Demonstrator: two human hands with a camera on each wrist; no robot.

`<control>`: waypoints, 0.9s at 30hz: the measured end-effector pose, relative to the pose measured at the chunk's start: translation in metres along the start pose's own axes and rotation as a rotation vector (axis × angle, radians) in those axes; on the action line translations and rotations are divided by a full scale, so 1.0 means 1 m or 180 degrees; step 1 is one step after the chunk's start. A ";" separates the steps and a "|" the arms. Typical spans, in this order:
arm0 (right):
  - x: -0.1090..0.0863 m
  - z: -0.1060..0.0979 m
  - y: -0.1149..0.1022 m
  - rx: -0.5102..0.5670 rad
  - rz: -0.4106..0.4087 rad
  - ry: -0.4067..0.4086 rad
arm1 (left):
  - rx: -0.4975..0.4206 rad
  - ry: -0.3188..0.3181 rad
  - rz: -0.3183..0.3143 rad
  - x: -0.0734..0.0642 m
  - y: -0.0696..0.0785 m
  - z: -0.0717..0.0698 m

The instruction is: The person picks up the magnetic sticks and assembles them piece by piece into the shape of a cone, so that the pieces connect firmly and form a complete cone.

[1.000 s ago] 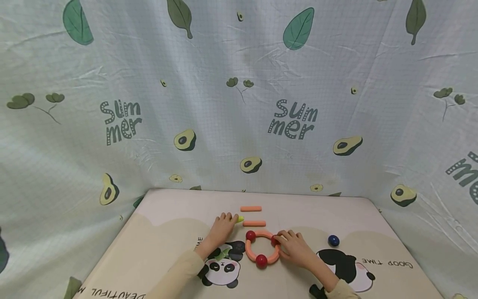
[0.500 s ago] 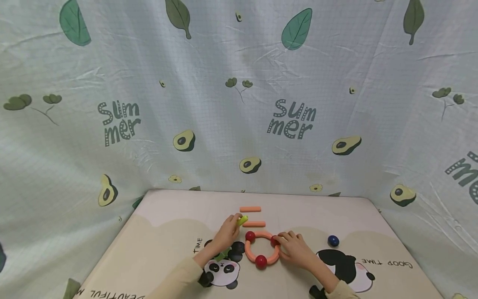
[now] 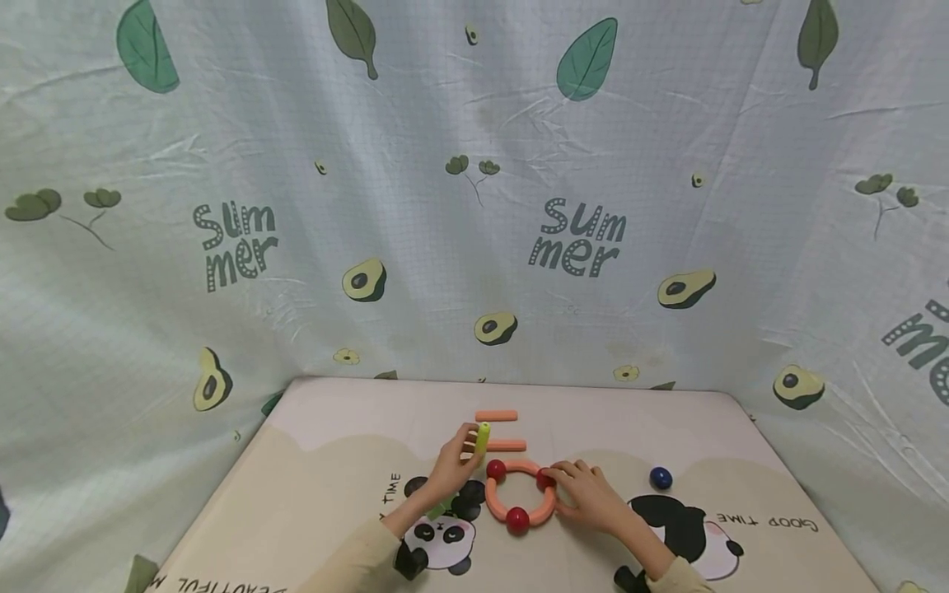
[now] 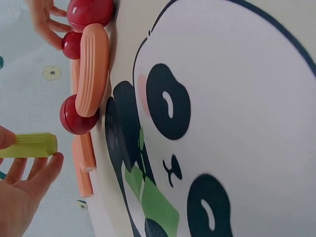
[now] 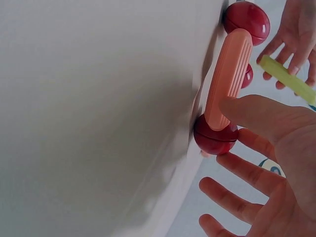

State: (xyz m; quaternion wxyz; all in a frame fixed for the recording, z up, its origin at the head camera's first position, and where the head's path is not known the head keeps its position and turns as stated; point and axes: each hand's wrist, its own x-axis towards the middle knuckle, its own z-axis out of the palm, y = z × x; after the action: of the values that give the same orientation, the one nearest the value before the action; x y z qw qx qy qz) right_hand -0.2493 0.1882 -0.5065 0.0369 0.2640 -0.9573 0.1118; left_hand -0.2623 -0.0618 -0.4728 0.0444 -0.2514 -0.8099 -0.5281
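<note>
My left hand (image 3: 454,468) holds a yellow-green ribbed toy rod (image 3: 483,437) between thumb and fingers, raised above the table. Near the middle of the head view lies a ring of curved orange rods (image 3: 525,464) joined by red balls (image 3: 517,520). My right hand (image 3: 589,496) grips the ring's right side. In the right wrist view, its thumb presses the end of one curved orange rod (image 5: 230,74), with fingertips at the red ball (image 5: 216,142) under that end; the other fingers spread apart.
Two straight orange rods (image 3: 497,416) lie behind the ring, the nearer one partly behind the yellow-green rod. A dark blue ball (image 3: 661,478) sits to the right of my right hand. The table (image 3: 326,494) carries panda prints, and a leaf-and-avocado curtain (image 3: 415,206) hangs behind it.
My left hand has lifted the yellow-green rod, brought it to the right and turned it from lying flat to nearly upright. My right hand stays at the ring.
</note>
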 end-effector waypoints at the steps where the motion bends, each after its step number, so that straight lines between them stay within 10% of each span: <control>1: 0.000 0.000 0.000 -0.0002 -0.0005 -0.0003 | -0.0011 0.0009 0.0002 0.000 0.001 0.000; 27: 0.000 0.002 0.000 -0.0021 -0.0008 0.0039 | -0.0280 0.0197 0.0240 0.013 -0.002 0.019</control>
State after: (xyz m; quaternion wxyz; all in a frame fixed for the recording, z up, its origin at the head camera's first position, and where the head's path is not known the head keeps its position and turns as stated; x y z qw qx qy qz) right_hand -0.2491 0.1879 -0.5082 0.0438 0.2644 -0.9571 0.1102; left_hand -0.2706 -0.0414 -0.4779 0.0782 -0.2670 -0.7741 -0.5687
